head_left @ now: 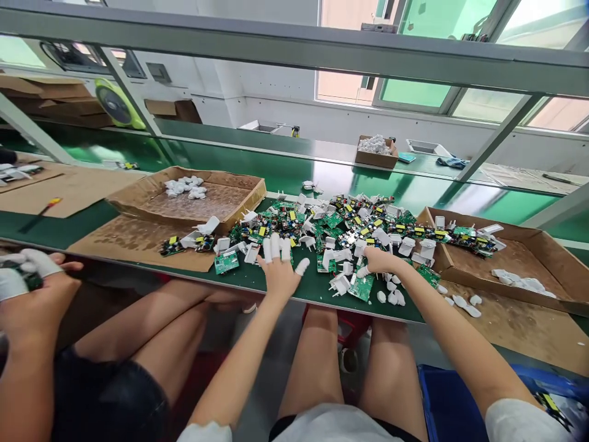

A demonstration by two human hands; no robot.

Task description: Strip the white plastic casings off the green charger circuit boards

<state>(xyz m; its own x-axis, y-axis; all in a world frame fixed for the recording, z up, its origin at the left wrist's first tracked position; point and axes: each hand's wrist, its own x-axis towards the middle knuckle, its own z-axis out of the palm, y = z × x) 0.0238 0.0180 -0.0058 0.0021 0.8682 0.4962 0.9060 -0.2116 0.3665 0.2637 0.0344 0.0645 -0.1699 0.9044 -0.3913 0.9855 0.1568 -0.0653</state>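
Green circuit board (361,288) on bench (313,287), near front edge, just body-side of right hand (379,261); long axis unclear; right hand nearer, fingers curled down, can't tell if gripping; left hand (278,271) splayed, nothing visibly held, at pile (332,219) edge, board's left

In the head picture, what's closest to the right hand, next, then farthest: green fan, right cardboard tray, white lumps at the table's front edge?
From the right hand:
1. White lumps: just beside it.
2. Right cardboard tray: farther, to its right.
3. Green fan: far back, on the left.
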